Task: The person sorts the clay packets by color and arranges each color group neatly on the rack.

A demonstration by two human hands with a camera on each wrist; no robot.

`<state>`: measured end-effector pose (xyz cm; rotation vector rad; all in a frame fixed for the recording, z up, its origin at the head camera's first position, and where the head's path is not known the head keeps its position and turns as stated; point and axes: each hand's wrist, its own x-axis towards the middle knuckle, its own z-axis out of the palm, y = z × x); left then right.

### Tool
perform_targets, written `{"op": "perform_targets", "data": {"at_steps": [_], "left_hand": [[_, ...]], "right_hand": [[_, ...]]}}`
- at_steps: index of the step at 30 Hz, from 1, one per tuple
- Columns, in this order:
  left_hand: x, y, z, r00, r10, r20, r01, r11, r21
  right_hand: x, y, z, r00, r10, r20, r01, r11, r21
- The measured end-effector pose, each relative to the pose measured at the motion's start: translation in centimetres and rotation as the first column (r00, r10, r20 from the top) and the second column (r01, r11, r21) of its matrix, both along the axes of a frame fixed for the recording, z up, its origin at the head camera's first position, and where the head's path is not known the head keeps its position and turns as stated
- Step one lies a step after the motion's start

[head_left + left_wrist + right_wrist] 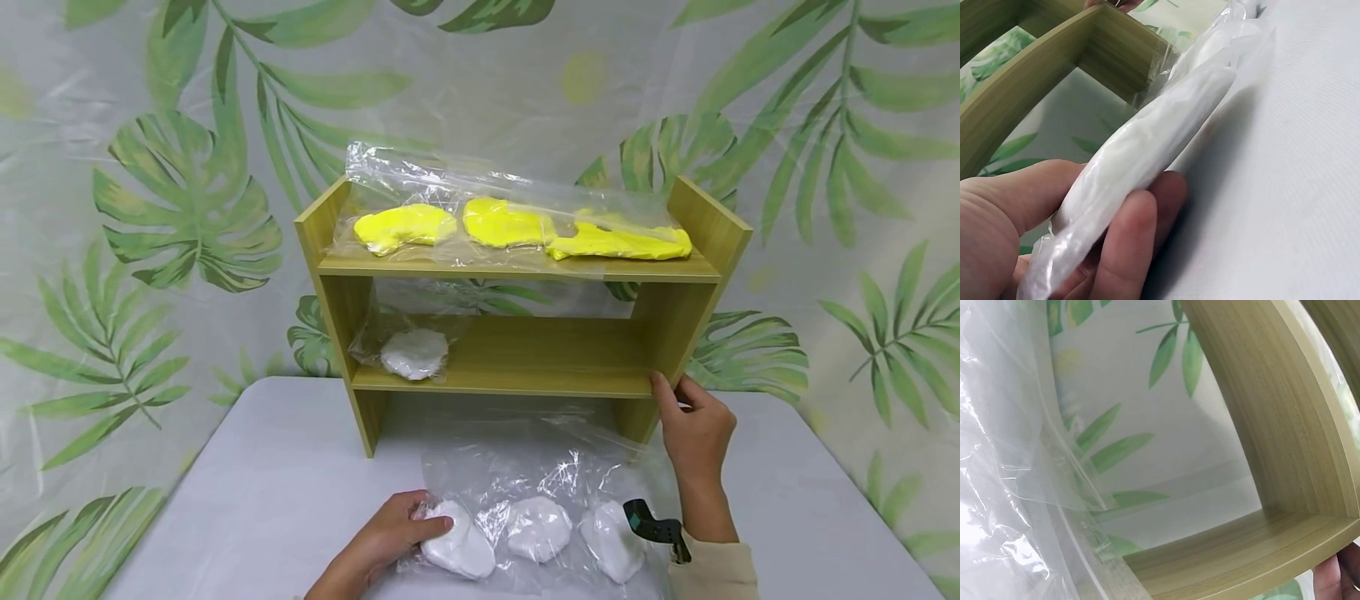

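My left hand [390, 529] pinches a clear plastic bag with a white clay-like lump [459, 550] inside, thumb on top and fingers below. In the left wrist view the lump [1141, 140] looks flat and stands tilted, one edge near the tablecloth. Two more bagged white lumps [538, 528] lie in a row to its right, under the wooden shelf's front. With my right hand [701, 429] I grip the right side panel of the wooden shelf [555, 354], thumb at the front edge by the middle board. In the right wrist view only some fingertips [1329, 578] show.
Bagged yellow lumps [510, 223] lie along the shelf's top board. One bagged white lump [415, 353] sits at the left of the middle board. A pale cloth covers the table [247, 500]; a leaf-patterned curtain [480, 100] hangs behind. A black strap [652, 527] is on my right wrist.
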<state>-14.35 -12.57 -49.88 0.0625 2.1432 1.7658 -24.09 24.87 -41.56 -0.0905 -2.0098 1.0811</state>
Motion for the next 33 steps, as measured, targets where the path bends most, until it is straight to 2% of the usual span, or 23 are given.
{"op": "perform_targets", "data": {"at_steps": [5, 18, 27, 33], "left_hand": [[-0.14, 0.01, -0.13, 1.000, -0.007, 0.025, 0.005, 0.999, 0.045], [-0.04, 0.00, -0.16, 1.000, 0.002, 0.007, -0.002, 1.000, 0.031], [-0.05, -0.07, -0.12, 0.999, -0.027, -0.020, 0.029, 0.997, 0.075], [0.06, 0.17, 0.32, 0.998, -0.047, -0.035, 0.050, 0.994, 0.100]], "right_hand": [[-0.04, 0.01, 0.05, 1.000, 0.000, -0.005, 0.000, 1.000, 0.000], [0.00, 0.01, 0.02, 1.000, 0.001, -0.012, -0.001, 1.000, 0.018], [0.01, 0.11, -0.08, 1.000, -0.001, -0.010, 0.001, 1.000, 0.001], [-0.05, 0.10, -0.08, 1.000, 0.006, -0.007, -0.006, 1.000, -0.005]]}}
